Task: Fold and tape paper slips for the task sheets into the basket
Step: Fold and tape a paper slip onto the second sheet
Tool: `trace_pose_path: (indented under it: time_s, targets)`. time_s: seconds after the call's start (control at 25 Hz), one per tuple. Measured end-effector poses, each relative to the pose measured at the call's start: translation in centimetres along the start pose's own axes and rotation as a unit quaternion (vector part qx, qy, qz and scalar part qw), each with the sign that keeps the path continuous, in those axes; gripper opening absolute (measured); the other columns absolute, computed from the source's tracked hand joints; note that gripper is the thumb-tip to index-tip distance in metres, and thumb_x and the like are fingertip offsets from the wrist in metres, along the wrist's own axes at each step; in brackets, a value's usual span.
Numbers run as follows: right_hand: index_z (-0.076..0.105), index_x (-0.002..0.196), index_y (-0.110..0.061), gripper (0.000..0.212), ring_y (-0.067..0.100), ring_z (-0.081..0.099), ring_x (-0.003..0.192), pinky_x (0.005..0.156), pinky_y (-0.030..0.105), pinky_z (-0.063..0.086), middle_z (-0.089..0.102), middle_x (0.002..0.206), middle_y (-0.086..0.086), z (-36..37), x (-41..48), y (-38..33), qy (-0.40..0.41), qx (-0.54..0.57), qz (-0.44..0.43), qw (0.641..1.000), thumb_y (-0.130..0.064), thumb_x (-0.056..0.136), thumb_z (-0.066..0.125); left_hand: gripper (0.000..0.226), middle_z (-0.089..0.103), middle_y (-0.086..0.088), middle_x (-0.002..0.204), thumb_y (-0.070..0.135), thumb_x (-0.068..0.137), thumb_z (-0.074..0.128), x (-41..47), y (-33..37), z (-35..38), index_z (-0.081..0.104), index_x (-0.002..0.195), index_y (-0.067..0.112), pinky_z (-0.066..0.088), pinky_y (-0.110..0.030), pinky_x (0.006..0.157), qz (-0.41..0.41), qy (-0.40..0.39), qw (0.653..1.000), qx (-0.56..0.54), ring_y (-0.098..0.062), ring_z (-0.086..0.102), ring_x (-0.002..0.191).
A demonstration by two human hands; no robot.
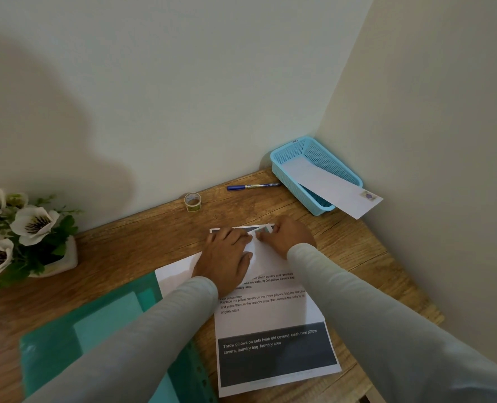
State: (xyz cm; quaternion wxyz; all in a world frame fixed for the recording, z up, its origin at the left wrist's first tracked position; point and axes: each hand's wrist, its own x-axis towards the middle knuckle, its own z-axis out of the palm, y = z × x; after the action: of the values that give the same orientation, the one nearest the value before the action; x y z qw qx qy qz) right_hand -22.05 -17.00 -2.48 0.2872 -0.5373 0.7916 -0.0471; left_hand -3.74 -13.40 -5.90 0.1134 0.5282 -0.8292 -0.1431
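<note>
Both hands work the far end of a printed white paper task sheet (pixel 270 315) lying on the brown wooden table (pixel 142 242). The left hand (pixel 227 255) lies flat with fingers spread, pressing the paper down, most likely to pin it while a fold is made. The right hand (pixel 289 237) has curled fingers that seem to pinch the sheet's turned-over top edge, probably to draw or crease it.

One long folded white paper slip (pixel 328 184), closed with a small sticker at its end, already leans in the light blue plastic mesh basket (pixel 323 158) in the table's corner, its end poking over the rim. A small roll of patterned tape (pixel 192 201) stands upright against the wall, near the hands, presumably for sealing once the fold is done. A blue pen (pixel 253 186) lies between tape and basket.
</note>
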Motion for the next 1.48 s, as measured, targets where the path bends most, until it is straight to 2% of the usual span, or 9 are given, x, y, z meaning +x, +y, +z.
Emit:
trace_pose_path:
  time_s: [0.16, 0.4, 0.68, 0.8, 0.92, 1.08, 1.24, 1.32, 1.48]
  targets:
    - [0.061, 0.127, -0.019, 0.062, 0.029, 0.064, 0.113, 0.075, 0.034, 0.044, 0.068, 0.122, 0.005, -0.1, 0.0, -1.3, 0.014, -0.017, 0.035, 0.999, -0.066, 0.086, 0.066, 0.048, 0.048, 0.008, 0.149, 0.048, 0.103, 0.041, 0.1, 0.2, -0.2, 0.050, 0.146, 0.028, 0.023, -0.042, 0.119, 0.004, -0.010, 1.000, 0.007, -0.015, 0.036, 0.140]
    - [0.052, 0.090, -0.025, 0.039, 0.021, 0.060, 0.086, 0.071, 0.035, 0.049, 0.060, 0.087, -0.003, 0.0, -0.3, 0.4, 0.005, 0.016, -0.005, 1.000, -0.058, 0.086, 0.073, 0.046, 0.050, 0.009, 0.147, 0.046, 0.103, 0.043, 0.0, 0.3, -0.1, 0.053, 0.144, 0.028, 0.025, -0.042, 0.118, 0.006, -0.002, 1.000, 0.009, -0.014, 0.037, 0.137]
    - [0.055, 0.090, -0.024, 0.027, 0.023, 0.062, 0.089, 0.073, 0.033, 0.047, 0.065, 0.092, 0.002, -0.6, 0.1, 0.0, 0.013, 0.023, 0.009, 1.000, -0.049, 0.098, 0.061, 0.047, 0.047, 0.010, 0.149, 0.048, 0.103, 0.042, 0.1, 0.3, -0.2, 0.050, 0.146, 0.029, 0.025, -0.043, 0.120, 0.002, -0.012, 1.000, 0.015, -0.015, 0.036, 0.138]
    - [0.049, 0.082, -0.025, 0.029, 0.021, 0.059, 0.083, 0.070, 0.032, 0.047, 0.061, 0.084, -0.001, -0.5, -0.4, 0.6, 0.009, 0.040, -0.010, 0.999, -0.045, 0.096, 0.065, 0.046, 0.050, 0.009, 0.146, 0.047, 0.102, 0.044, -0.1, 0.2, -0.2, 0.053, 0.143, 0.028, 0.027, -0.043, 0.117, 0.005, 0.005, 1.000, 0.020, -0.015, 0.039, 0.136]
    - [0.048, 0.088, -0.028, 0.031, 0.019, 0.061, 0.088, 0.072, 0.031, 0.048, 0.063, 0.094, -0.003, 0.0, -1.1, 0.9, -0.006, 0.040, -0.028, 0.999, -0.045, 0.090, 0.073, 0.049, 0.048, 0.009, 0.148, 0.051, 0.101, 0.045, -0.1, 0.4, -0.4, 0.051, 0.144, 0.029, 0.027, -0.041, 0.116, 0.005, 0.003, 1.000, 0.027, -0.015, 0.037, 0.136]
    - [0.051, 0.108, -0.028, 0.035, 0.021, 0.063, 0.103, 0.081, 0.030, 0.051, 0.063, 0.115, -0.002, 0.2, -1.8, 1.3, -0.022, 0.053, -0.042, 0.997, -0.041, 0.088, 0.077, 0.085, 0.038, 0.002, 0.155, 0.078, 0.084, 0.052, 0.3, 0.9, -2.6, 0.036, 0.153, 0.031, 0.031, -0.045, 0.114, -0.029, -0.078, 0.992, 0.097, -0.023, 0.034, 0.140]
    - [0.052, 0.122, -0.029, 0.046, 0.023, 0.062, 0.110, 0.091, 0.034, 0.051, 0.057, 0.110, -0.005, 0.1, -2.9, 1.8, -0.040, 0.072, -0.065, 0.995, -0.035, 0.086, 0.080, 0.118, 0.029, -0.005, 0.162, 0.083, 0.066, 0.069, 0.6, 0.2, -5.0, 0.023, 0.158, 0.025, 0.036, -0.049, 0.116, -0.133, -0.172, 0.969, 0.112, -0.030, 0.034, 0.145]
    - [0.052, 0.132, -0.027, 0.053, 0.021, 0.061, 0.108, 0.094, 0.034, 0.051, 0.056, 0.110, -0.006, 0.1, -3.5, 2.0, -0.045, 0.082, -0.072, 0.993, -0.032, 0.087, 0.080, 0.111, 0.038, -0.004, 0.159, 0.075, 0.068, 0.076, 0.8, 0.0, -5.9, 0.029, 0.156, 0.025, 0.039, -0.049, 0.115, -0.160, -0.186, 0.966, 0.086, -0.029, 0.040, 0.143]
    - [0.053, 0.138, -0.024, 0.052, 0.020, 0.059, 0.113, 0.098, 0.033, 0.049, 0.059, 0.122, -0.003, -0.7, -4.6, 2.3, -0.038, 0.165, -0.074, 0.983, -0.025, 0.091, 0.076, 0.043, 0.064, 0.003, 0.130, 0.044, 0.089, 0.074, 0.6, -0.3, -6.4, 0.061, 0.128, 0.029, 0.048, -0.041, 0.103, -0.166, -0.134, 0.977, 0.002, -0.022, 0.058, 0.118]
